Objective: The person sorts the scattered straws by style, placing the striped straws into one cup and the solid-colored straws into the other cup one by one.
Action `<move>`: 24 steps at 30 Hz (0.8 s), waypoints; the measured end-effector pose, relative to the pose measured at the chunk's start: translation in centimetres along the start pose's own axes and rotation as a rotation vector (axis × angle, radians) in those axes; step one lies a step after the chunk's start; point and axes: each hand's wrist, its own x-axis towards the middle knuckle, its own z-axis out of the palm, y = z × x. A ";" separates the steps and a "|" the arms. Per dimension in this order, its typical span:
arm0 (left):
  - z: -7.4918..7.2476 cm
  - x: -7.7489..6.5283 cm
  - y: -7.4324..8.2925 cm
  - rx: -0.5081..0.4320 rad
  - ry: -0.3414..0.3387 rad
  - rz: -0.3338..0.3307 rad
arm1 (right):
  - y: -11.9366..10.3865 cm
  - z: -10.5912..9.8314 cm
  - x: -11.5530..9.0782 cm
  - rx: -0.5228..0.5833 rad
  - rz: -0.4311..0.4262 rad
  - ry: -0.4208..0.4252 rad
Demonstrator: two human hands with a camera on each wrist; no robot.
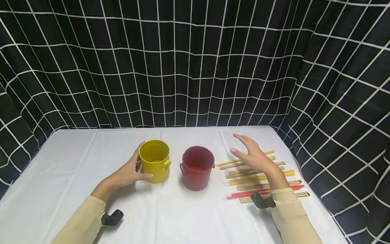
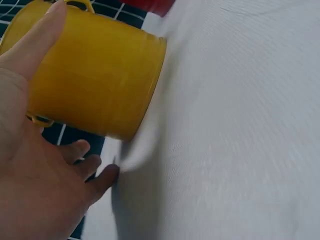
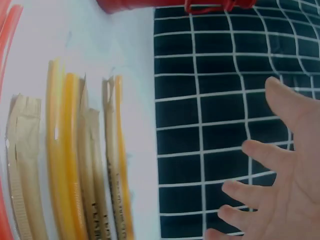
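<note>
A yellow bucket (image 1: 154,169) stands on the left of centre, and my left hand (image 1: 129,173) holds its left side. The thumb lies across the near wall, while the other fingers reach behind, partly hidden. In the left wrist view, three fingertips curl loosely below the bucket (image 2: 95,75). Just right of it is a red bucket (image 1: 196,178) with its mouth up. My right hand (image 1: 254,157) hovers over the far part of several wrapped straws, its fingers spread and holding nothing. Those include yellow straws (image 1: 243,180), red straws (image 1: 243,195) and straws in brown paper (image 1: 253,186).
A white cloth (image 1: 189,220) covers the table. Black curtains with a white grid (image 1: 182,67) hang behind it and on both sides. The straws lie roughly side by side near the right table edge, with the red bucket's handle close to their left ends.
</note>
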 end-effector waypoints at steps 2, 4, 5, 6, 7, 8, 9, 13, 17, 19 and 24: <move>0.1 0.2 -0.1 -0.054 -0.016 0.011 | 0.4 0.2 0.3 0.018 -0.001 -0.005; 0.2 0.4 -0.2 -0.088 -0.024 -0.002 | 0.8 0.4 0.6 0.035 0.011 -0.015; 0.2 0.5 -0.2 -0.102 -0.027 -0.008 | 1.0 0.5 0.7 0.042 0.017 -0.020; 0.2 0.6 -0.2 -0.115 -0.029 -0.018 | 1.2 0.6 0.8 0.049 0.025 -0.024; 0.3 0.6 -0.3 -0.132 -0.030 -0.028 | 1.4 0.6 0.9 0.052 0.036 -0.027; 0.3 0.7 -0.4 -0.151 -0.031 -0.039 | 1.5 0.7 1.1 0.056 0.045 -0.032; 0.4 0.7 -0.5 -0.163 -0.033 -0.046 | 1.7 0.8 1.2 0.055 0.052 -0.036; 0.5 0.7 -1.1 -0.184 -0.043 -0.071 | 2.1 0.8 1.5 0.050 0.076 -0.045; 0.5 0.8 -1.4 -0.173 -0.075 -0.090 | 2.4 0.6 1.6 0.056 0.091 -0.046; 0.5 0.9 -1.4 -0.169 -0.093 -0.087 | 2.8 0.6 1.6 0.060 0.090 -0.048; 0.5 0.7 -1.5 -0.165 -0.104 -0.098 | 4.0 0.5 1.6 0.072 0.075 -0.046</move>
